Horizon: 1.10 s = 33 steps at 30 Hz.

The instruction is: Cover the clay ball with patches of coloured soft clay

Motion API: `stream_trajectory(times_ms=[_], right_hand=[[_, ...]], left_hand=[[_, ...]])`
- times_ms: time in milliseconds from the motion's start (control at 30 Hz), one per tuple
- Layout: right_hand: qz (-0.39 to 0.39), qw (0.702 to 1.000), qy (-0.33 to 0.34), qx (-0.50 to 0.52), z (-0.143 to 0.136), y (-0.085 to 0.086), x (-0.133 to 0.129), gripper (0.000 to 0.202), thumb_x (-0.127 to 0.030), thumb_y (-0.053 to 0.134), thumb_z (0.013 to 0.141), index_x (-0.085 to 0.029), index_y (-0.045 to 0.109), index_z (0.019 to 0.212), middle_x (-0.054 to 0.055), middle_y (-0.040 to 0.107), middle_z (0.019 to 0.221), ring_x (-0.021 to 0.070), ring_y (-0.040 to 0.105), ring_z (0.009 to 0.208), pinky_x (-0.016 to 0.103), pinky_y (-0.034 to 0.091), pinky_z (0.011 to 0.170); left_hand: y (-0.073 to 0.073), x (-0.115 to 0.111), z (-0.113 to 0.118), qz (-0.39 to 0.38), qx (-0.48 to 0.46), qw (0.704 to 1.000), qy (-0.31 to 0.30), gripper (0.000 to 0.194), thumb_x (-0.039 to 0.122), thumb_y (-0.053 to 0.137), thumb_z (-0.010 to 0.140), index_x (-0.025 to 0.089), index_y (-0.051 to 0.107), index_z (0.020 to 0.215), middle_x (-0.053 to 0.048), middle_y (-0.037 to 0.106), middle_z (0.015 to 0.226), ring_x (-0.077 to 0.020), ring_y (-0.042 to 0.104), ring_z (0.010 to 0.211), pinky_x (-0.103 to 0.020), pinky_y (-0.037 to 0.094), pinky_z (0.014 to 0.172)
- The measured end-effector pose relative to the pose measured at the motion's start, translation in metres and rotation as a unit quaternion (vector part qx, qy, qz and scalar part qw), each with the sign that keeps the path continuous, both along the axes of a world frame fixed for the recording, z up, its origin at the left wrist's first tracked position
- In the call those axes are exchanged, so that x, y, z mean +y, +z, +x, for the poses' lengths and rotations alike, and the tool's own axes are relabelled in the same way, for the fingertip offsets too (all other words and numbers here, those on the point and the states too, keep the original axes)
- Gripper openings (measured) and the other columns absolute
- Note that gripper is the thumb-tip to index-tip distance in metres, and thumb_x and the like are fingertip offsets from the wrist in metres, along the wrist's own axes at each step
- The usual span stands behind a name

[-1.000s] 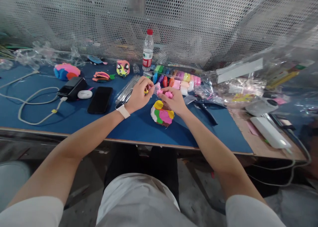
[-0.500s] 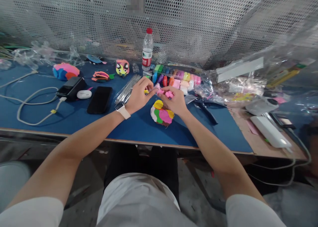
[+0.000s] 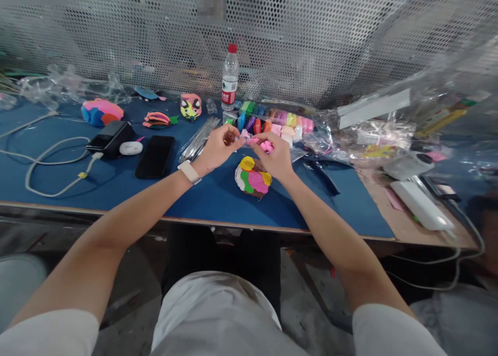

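Note:
My left hand (image 3: 220, 147) and my right hand (image 3: 274, 156) meet above the blue table. Between their fingertips is a small pink piece with clear wrapping (image 3: 246, 134), pinched from both sides. A larger lump of pink clay (image 3: 266, 146) rests in the fingers of my right hand. Just below the hands, a round clay piece (image 3: 252, 179) in yellow, green, pink, white and brown lies on the table. Packs of coloured clay (image 3: 288, 127) sit behind my right hand.
A water bottle (image 3: 229, 81) stands at the back. Leftward are a phone (image 3: 154, 156), a black device (image 3: 111, 138), a painted mask-like piece (image 3: 190, 107) and wire strands (image 3: 198, 138). Black-handled pliers (image 3: 324, 177), plastic bags (image 3: 377, 138) and a white power bank (image 3: 422, 205) lie rightward.
The left fingers have shifted slightly, and something dark brown now shows among them. Both hands stay together at the pink piece; the whole view has moved a little.

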State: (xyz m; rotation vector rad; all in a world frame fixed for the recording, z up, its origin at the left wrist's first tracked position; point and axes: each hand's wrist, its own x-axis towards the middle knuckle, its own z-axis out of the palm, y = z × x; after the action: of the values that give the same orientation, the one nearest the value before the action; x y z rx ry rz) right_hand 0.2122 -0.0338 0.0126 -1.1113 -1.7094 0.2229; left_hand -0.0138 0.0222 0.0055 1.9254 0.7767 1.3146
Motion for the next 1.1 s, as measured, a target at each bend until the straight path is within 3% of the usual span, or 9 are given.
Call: stream_trajectory(times_ms=[100, 333, 467, 633, 767, 867, 967, 1033, 1100], right_hand=[[-0.001, 1.000, 0.003, -0.003, 0.000, 0.001, 0.000, 0.052, -0.080, 0.074, 0.106, -0.029, 0.084, 0.109, 0.008, 0.089, 0.109, 0.0299, 0.083, 0.099, 0.050, 0.069, 0.094], [0.007, 1.000, 0.014, -0.006, -0.001, 0.002, -0.001, 0.044, -0.071, 0.075, 0.109, -0.028, 0.084, 0.109, 0.006, 0.088, 0.107, 0.0272, 0.082, 0.097, 0.047, 0.068, 0.092], [-0.003, 1.000, 0.015, -0.005, 0.000, 0.001, 0.000, 0.044, -0.071, 0.076, 0.110, -0.028, 0.083, 0.110, 0.007, 0.088, 0.109, 0.0275, 0.081, 0.099, 0.048, 0.068, 0.095], [-0.015, 1.000, 0.003, 0.001, 0.003, -0.001, 0.003, 0.044, -0.070, 0.076, 0.109, -0.027, 0.084, 0.111, 0.009, 0.089, 0.111, 0.0295, 0.082, 0.099, 0.050, 0.068, 0.096], [-0.022, 1.000, -0.002, -0.002, 0.004, -0.002, 0.005, 0.041, -0.068, 0.077, 0.107, -0.027, 0.084, 0.108, 0.008, 0.090, 0.110, 0.0292, 0.082, 0.098, 0.049, 0.068, 0.096], [-0.022, 1.000, 0.000, 0.002, 0.004, -0.001, 0.005, 0.046, -0.072, 0.078, 0.105, -0.027, 0.085, 0.106, 0.008, 0.090, 0.107, 0.0285, 0.081, 0.096, 0.048, 0.067, 0.095], [-0.003, 1.000, 0.004, 0.002, 0.002, -0.001, 0.004, 0.048, -0.074, 0.078, 0.105, -0.026, 0.085, 0.105, 0.009, 0.089, 0.106, 0.0285, 0.081, 0.095, 0.048, 0.066, 0.093], [0.008, 1.000, 0.007, 0.002, 0.000, 0.000, 0.004, 0.049, -0.075, 0.077, 0.105, -0.026, 0.085, 0.104, 0.009, 0.089, 0.105, 0.0285, 0.081, 0.095, 0.048, 0.066, 0.092], [0.008, 1.000, 0.013, 0.002, -0.002, 0.000, 0.003, 0.051, -0.077, 0.076, 0.105, -0.027, 0.084, 0.104, 0.009, 0.088, 0.104, 0.0283, 0.081, 0.094, 0.048, 0.066, 0.092]], left_hand=[[0.000, -0.001, 0.000, -0.018, 0.006, 1.000, -0.009, 0.045, 0.065, 0.087, 0.101, 0.023, 0.070, 0.099, -0.005, 0.074, 0.094, -0.0177, 0.067, 0.081, -0.033, 0.054, 0.073], [-0.004, -0.002, 0.003, -0.052, 0.011, 0.998, -0.021, 0.037, 0.055, 0.087, 0.103, 0.022, 0.072, 0.106, -0.006, 0.077, 0.104, -0.0195, 0.075, 0.094, -0.034, 0.063, 0.084], [-0.006, 0.001, 0.004, -0.022, 0.009, 0.999, -0.023, 0.035, 0.054, 0.081, 0.107, 0.023, 0.069, 0.097, -0.006, 0.075, 0.097, -0.0180, 0.071, 0.086, -0.034, 0.061, 0.078], [0.005, 0.003, -0.002, 0.012, 0.021, 0.999, 0.031, 0.027, 0.048, 0.080, 0.108, 0.025, 0.066, 0.108, -0.005, 0.077, 0.103, -0.0180, 0.074, 0.088, -0.032, 0.060, 0.075], [0.017, 0.010, -0.019, 0.105, 0.135, 0.983, 0.062, 0.018, 0.037, 0.076, 0.108, 0.024, 0.065, 0.112, -0.007, 0.077, 0.111, -0.0220, 0.075, 0.097, -0.036, 0.063, 0.088], [0.027, 0.014, -0.048, 0.133, 0.349, 0.921, 0.112, 0.028, 0.031, 0.085, 0.098, 0.022, 0.069, 0.119, -0.014, 0.076, 0.120, -0.0323, 0.076, 0.106, -0.046, 0.064, 0.093], [0.038, 0.007, -0.092, 0.048, 0.549, 0.808, 0.209, 0.053, 0.039, 0.094, 0.093, 0.016, 0.070, 0.134, -0.023, 0.075, 0.128, -0.0454, 0.077, 0.114, -0.062, 0.066, 0.097], [0.044, -0.003, -0.123, -0.003, 0.609, 0.746, 0.269, 0.066, 0.046, 0.092, 0.095, 0.013, 0.066, 0.146, -0.031, 0.070, 0.146, -0.0547, 0.075, 0.127, -0.072, 0.065, 0.102], [0.046, -0.012, -0.148, -0.063, 0.626, 0.715, 0.305, 0.076, 0.057, 0.080, 0.102, 0.009, 0.059, 0.157, -0.039, 0.063, 0.156, -0.0588, 0.074, 0.130, -0.075, 0.064, 0.102]])
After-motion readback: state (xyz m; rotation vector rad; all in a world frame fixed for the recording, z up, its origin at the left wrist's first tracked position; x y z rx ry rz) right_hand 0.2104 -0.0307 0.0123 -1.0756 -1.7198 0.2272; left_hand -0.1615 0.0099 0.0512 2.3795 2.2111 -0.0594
